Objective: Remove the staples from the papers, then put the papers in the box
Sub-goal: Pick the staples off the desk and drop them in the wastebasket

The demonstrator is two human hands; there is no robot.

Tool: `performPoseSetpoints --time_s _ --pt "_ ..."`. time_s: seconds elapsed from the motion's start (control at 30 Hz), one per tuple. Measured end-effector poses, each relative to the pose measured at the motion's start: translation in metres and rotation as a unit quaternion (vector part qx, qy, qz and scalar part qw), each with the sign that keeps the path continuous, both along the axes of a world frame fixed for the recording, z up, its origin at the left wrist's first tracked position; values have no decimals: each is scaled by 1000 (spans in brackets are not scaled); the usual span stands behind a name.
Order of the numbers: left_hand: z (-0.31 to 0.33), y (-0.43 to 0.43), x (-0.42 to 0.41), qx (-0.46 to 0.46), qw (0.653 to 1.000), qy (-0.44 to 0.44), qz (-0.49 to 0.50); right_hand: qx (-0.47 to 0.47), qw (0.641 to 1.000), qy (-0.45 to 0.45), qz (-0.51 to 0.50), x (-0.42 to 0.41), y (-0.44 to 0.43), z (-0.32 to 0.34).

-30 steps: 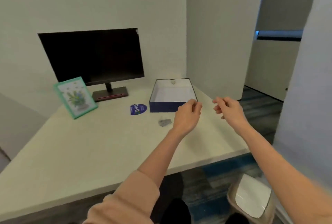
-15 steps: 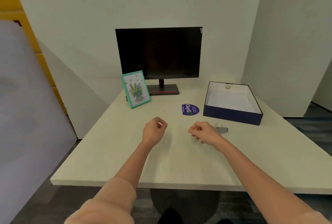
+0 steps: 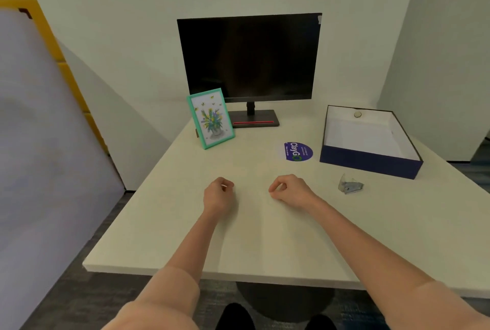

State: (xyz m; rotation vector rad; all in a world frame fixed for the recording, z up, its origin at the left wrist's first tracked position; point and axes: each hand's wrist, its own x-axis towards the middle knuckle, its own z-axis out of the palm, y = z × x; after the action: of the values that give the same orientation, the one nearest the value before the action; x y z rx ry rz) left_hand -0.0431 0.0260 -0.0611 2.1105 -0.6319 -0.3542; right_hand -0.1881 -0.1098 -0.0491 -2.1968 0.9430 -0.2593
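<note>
Cream table [image 3: 265, 237]: hands (curled) mid-surface, well apart from box [image 3: 371, 161].

Open navy box [image 3: 370, 161] holds white papers [image 3: 363, 136]; staple remover [image 3: 350, 186] nearby.

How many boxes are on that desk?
1. The dark blue open box sits at the desk's far right, beside the round purple sticker. None seems hidden.

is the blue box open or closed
Open. The blue box has no lid on it, and its white inside is exposed, with what may be white paper on the bottom.
</note>
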Motion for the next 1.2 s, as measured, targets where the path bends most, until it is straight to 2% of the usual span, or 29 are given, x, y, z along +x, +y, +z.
performPoseSetpoints --time_s 0.2,0.47,0.63,0.73,0.87,1.2 --pt "4 -6 4 6 997 70 -30 -15 999 45 -26 12 -3 -2" --pt "2 -11 4 17 998 65 -18 -19 996 92 -5 24 -6 2" --pt "5 -10 1 26 998 58 -14 -11 991 125 50 25 -8 1" --pt "4 -10 1 30 998 53 -18 12 992 113 63 22 -12 4" --pt "4 -9 2 29 998 49 -24 61 996 56 20 7 -26 16" --pt "1 -9 4 34 998 37 -31 34 994 91 43 3 -25 3"
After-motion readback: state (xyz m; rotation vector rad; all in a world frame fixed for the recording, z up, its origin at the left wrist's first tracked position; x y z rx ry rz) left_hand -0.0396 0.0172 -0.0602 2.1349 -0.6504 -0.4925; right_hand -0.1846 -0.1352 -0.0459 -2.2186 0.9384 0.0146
